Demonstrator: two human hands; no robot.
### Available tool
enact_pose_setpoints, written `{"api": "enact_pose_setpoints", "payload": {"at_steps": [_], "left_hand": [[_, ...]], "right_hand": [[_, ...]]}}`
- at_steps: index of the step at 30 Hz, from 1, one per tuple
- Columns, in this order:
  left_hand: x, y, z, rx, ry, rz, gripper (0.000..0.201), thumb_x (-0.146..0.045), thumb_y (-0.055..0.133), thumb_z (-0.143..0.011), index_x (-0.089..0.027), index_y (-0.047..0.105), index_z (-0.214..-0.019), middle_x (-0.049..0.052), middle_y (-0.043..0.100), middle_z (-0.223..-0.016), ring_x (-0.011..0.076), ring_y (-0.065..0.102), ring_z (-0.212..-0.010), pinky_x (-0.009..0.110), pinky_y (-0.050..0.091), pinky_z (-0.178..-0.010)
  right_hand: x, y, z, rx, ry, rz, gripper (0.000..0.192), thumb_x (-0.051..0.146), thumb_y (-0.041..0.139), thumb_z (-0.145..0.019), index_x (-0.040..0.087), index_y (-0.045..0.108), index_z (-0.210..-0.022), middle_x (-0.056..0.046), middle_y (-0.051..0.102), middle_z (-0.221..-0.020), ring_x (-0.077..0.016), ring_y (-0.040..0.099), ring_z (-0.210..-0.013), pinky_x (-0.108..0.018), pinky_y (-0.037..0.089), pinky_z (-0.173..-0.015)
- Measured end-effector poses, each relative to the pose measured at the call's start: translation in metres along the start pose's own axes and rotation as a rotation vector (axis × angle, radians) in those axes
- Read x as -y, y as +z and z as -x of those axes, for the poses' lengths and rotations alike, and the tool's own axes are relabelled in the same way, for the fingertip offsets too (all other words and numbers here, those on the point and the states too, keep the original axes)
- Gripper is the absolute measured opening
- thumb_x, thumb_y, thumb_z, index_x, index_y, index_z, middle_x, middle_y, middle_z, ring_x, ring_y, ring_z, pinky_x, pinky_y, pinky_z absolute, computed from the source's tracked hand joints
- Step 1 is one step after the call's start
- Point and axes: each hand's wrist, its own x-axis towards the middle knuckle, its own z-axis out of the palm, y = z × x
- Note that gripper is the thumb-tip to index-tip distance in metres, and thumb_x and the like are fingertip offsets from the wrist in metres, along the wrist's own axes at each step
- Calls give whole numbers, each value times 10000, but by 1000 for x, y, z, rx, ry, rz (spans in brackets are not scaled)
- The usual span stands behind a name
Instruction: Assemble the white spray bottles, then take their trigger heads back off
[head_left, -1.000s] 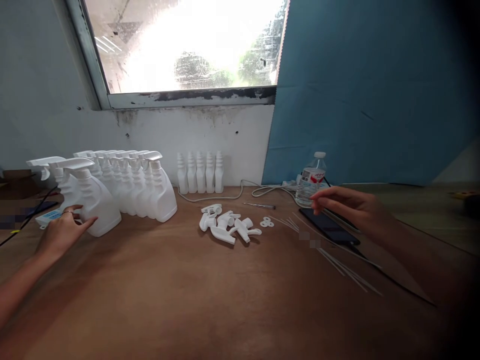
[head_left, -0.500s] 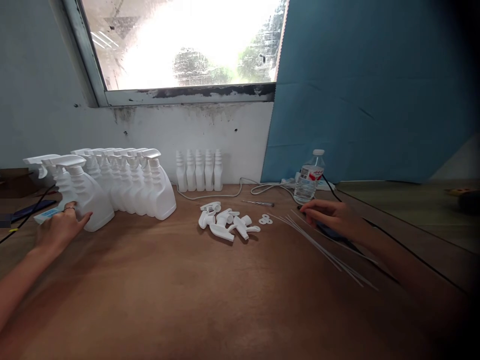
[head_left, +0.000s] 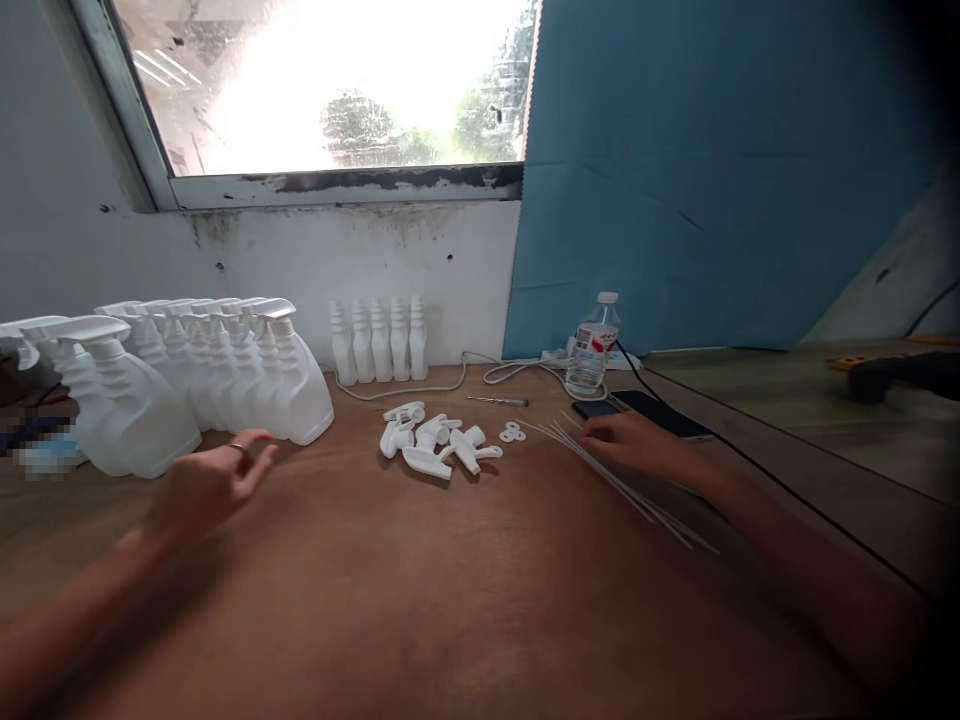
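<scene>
My left hand point(head_left: 214, 485) hovers over the table just in front of the white spray bottles point(head_left: 161, 415), fingers loosely bent, thumb apart, nothing in it. It is slightly blurred. On the right, my right hand point(head_left: 622, 442) has its fingertips pinched on one thin white tube, whose tip pokes out past them. Several more thin white tubes point(head_left: 622, 487) lie in a loose bundle beside that hand. Between the hands sits a pile of white trigger spray heads point(head_left: 427, 462), with small white washers point(head_left: 512, 432) to its right.
Several slim white bottles point(head_left: 380, 345) stand against the wall. A screwdriver point(head_left: 499, 401) lies in front of the grey cable point(head_left: 442, 388). At the right back are a water bottle point(head_left: 594, 350) and a phone point(head_left: 660, 413) beside a black cable. A blue cloth point(head_left: 660, 180) hangs behind.
My left hand has moved right, from beside the left spray bottles to in front of them. My right hand has lowered slightly over the tubes. The whole view has shifted to the right.
</scene>
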Motion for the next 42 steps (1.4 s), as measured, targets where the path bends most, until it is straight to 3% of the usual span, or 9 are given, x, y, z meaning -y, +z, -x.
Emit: {"api": "enact_pose_setpoints", "payload": {"at_steps": [6, 9, 12, 16, 24, 28, 31, 36, 42], "left_hand": [[-90, 33, -24, -16, 475, 494, 250, -286, 445, -927, -180, 609, -1083, 101, 681, -1041, 210, 636, -921, 315, 522, -803], [-121, 43, -43, -49, 546, 565, 302, -286, 470, -918, -167, 570, -1178, 134, 623, -1155, 251, 563, -1066, 404, 484, -948], [-140, 54, -57, -37, 490, 578, 421, -368, 481, -921, -159, 526, -1285, 157, 561, -1259, 298, 482, -1176, 477, 425, -1018], [-149, 62, -65, 16, 417, 553, 473, -433, 441, -938, -168, 524, -1321, 148, 515, -1321, 328, 412, -1237, 512, 375, -1031], [-148, 65, -56, -33, 426, 775, 323, -358, 557, -890, -182, 544, -1161, 130, 558, -1243, 277, 495, -1168, 444, 411, -991], [-154, 59, -41, 150, 347, 937, 314, -361, 591, -867, -219, 508, -1134, 58, 632, -1086, 190, 613, -874, 324, 497, -779], [-164, 47, -30, 255, 242, 1051, 348, -353, 649, -813, -208, 498, -1091, 36, 646, -997, 170, 603, -750, 311, 493, -702], [-180, 32, -17, 336, 204, 1312, 464, -322, 763, -705, -201, 468, -1042, 49, 612, -1074, 166, 605, -800, 307, 499, -715], [-183, 30, -11, 475, 207, 1467, 550, -314, 772, -717, -217, 388, -1098, 14, 656, -974, 157, 619, -840, 284, 498, -755]], "right_hand": [[7, 18, -7, -40, -204, 104, 281, 306, 460, -884, 140, 686, -865, -99, 689, -834, -201, 633, -751, -281, 446, -677], [17, 27, -19, -42, -294, 129, 249, 240, 476, -877, 135, 684, -965, -125, 670, -974, -224, 620, -894, -312, 456, -807], [29, 35, -33, -43, -378, 152, 304, 182, 489, -873, 153, 655, -1126, -141, 620, -1128, -238, 582, -1034, -334, 434, -913], [42, 45, -47, -47, -457, 181, 350, 170, 512, -872, 185, 634, -1199, -146, 581, -1179, -250, 553, -1076, -358, 424, -938], [43, 63, -55, -100, -484, 200, 215, 130, 512, -862, 150, 717, -921, -109, 667, -926, -210, 608, -901, -304, 443, -840], [45, 60, -48, -192, -457, 177, 196, 156, 508, -887, 138, 699, -850, -100, 672, -846, -195, 627, -794, -297, 464, -778], [64, 53, -33, -294, -482, 113, 208, 220, 479, -940, 166, 680, -939, -91, 661, -1001, -178, 631, -875, -295, 474, -832], [116, 49, 1, -498, -802, -199, 160, 216, 501, -947, 200, 660, -953, -54, 663, -950, -135, 631, -819, -257, 506, -730], [142, 61, 19, -515, -1076, -164, 108, 136, 530, -921, 164, 635, -919, -62, 683, -876, -132, 612, -779, -272, 484, -721]]}}
